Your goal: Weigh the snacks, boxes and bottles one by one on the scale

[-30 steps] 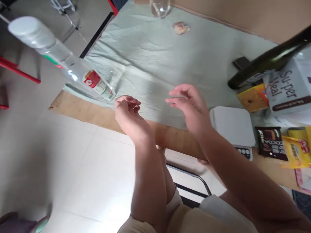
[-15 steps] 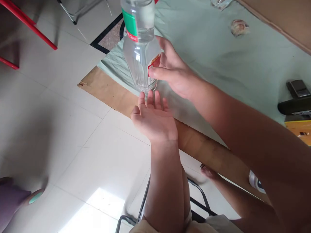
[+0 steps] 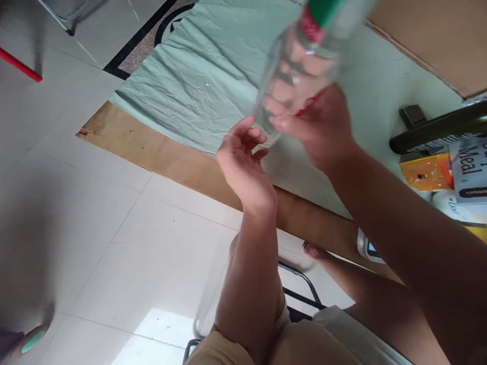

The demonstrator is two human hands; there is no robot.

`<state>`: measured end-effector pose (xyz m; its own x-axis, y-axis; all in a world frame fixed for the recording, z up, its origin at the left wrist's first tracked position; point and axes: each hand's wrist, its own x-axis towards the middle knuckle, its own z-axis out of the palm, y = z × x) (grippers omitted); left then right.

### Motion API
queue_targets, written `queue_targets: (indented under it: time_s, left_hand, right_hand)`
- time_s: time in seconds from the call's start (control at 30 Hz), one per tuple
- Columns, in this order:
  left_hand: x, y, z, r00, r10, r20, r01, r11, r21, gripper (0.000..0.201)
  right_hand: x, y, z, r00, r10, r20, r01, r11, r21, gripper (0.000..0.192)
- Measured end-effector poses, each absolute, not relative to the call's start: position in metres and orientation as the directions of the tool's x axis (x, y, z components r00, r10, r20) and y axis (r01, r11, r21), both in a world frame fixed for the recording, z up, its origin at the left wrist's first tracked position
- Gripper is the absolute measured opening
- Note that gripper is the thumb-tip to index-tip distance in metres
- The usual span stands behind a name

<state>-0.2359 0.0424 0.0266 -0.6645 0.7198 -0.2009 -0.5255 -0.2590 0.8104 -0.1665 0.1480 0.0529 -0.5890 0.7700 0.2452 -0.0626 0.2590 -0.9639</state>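
Observation:
A clear plastic water bottle [image 3: 300, 61] with a green and red label is lifted off the table and leans toward the upper right, its top cut off by the frame edge. My right hand [image 3: 323, 126] is wrapped round its lower half. My left hand [image 3: 243, 157] hovers just under and beside the bottle's base, fingers curled and apart, holding nothing. Both hands are above the near edge of a pale green cloth [image 3: 198, 76] spread on the brown table [image 3: 163, 157].
At the right edge lie a yellow packet [image 3: 428, 170], a white box printed "Meal" [image 3: 470, 167], a dark curved bar [image 3: 437, 129] and a small dark object [image 3: 411, 115]. A white scale's corner [image 3: 367, 248] shows by my right arm. Tiled floor and a red bar [image 3: 19, 66] lie to the left.
The bottle stood on the cloth at the table's left corner; my right hand reached over, gripped it and lifted it up and rightward. My left hand followed beneath its base.

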Motion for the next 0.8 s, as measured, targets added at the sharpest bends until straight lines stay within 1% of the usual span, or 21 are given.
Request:
queue_targets:
  time_s: [0.03, 0.07, 0.1, 0.13, 0.17, 0.2, 0.27, 0.33, 0.37, 0.47, 0.57, 0.67, 0.73, 0.8]
  left_hand:
    - [-0.229, 0.046, 0.026, -0.634, 0.769, -0.078, -0.413, -0.251, 0.875, 0.047]
    - [-0.221, 0.05, 0.026, -0.57, 0.82, 0.044, -0.303, -0.261, 0.917, 0.04]
    - [-0.212, 0.054, 0.026, -0.483, 0.863, 0.148, -0.222, -0.284, 0.933, 0.034]
    - [-0.201, 0.059, 0.026, -0.377, 0.896, 0.233, -0.166, -0.313, 0.935, 0.035]
    - [-0.19, 0.064, 0.027, -0.256, 0.918, 0.303, -0.129, -0.343, 0.931, 0.043]
    - [-0.177, 0.068, 0.028, -0.128, 0.927, 0.352, -0.097, -0.365, 0.926, 0.052]
    - [-0.15, 0.075, 0.029, 0.123, 0.91, 0.395, -0.009, -0.397, 0.918, 0.063]
    - [-0.123, 0.079, 0.031, 0.331, 0.86, 0.388, 0.072, -0.433, 0.898, 0.066]
    - [-0.11, 0.08, 0.032, 0.387, 0.842, 0.377, 0.088, -0.44, 0.894, 0.066]
    - [-0.08, 0.081, 0.034, 0.452, 0.815, 0.362, 0.111, -0.454, 0.884, 0.066]
    - [-0.061, 0.082, 0.034, 0.454, 0.823, 0.342, 0.134, -0.442, 0.887, 0.059]
    - [-0.049, 0.086, 0.031, 0.458, 0.83, 0.318, 0.123, -0.413, 0.902, 0.052]
    - [-0.045, 0.089, 0.028, 0.471, 0.824, 0.314, 0.107, -0.407, 0.907, 0.055]
    - [-0.045, 0.091, 0.023, 0.472, 0.821, 0.321, 0.112, -0.417, 0.902, 0.06]
  right_hand:
    - [-0.14, 0.144, 0.059, -0.561, 0.78, 0.277, -0.074, 0.285, -0.956, 0.058]
    - [-0.112, 0.14, 0.065, -0.508, 0.797, 0.325, -0.092, 0.325, -0.941, 0.057]
    - [-0.082, 0.135, 0.069, -0.463, 0.817, 0.344, -0.079, 0.349, -0.934, 0.057]
    - [-0.051, 0.129, 0.072, -0.422, 0.833, 0.358, -0.06, 0.368, -0.928, 0.059]
    - [-0.02, 0.122, 0.074, -0.388, 0.842, 0.374, -0.031, 0.394, -0.919, 0.062]
    - [0.009, 0.115, 0.075, -0.348, 0.851, 0.394, 0.02, 0.427, -0.904, 0.064]
    - [0.06, 0.1, 0.073, -0.277, 0.883, 0.379, 0.121, 0.423, -0.898, 0.061]
    - [0.097, 0.086, 0.068, -0.186, 0.912, 0.365, 0.197, 0.398, -0.896, 0.057]
    - [0.11, 0.08, 0.064, -0.138, 0.922, 0.362, 0.226, 0.385, -0.895, 0.056]
    - [0.133, 0.068, 0.051, -0.016, 0.927, 0.374, 0.286, 0.363, -0.887, 0.054]
    - [0.144, 0.065, 0.039, 0.061, 0.922, 0.382, 0.256, 0.355, -0.899, 0.053]
    - [0.15, 0.064, 0.029, 0.101, 0.934, 0.343, 0.208, 0.317, -0.925, 0.055]
    - [0.15, 0.061, 0.023, 0.109, 0.937, 0.331, 0.199, 0.306, -0.931, 0.053]
    - [0.147, 0.058, 0.019, 0.125, 0.928, 0.352, 0.18, 0.327, -0.928, 0.052]
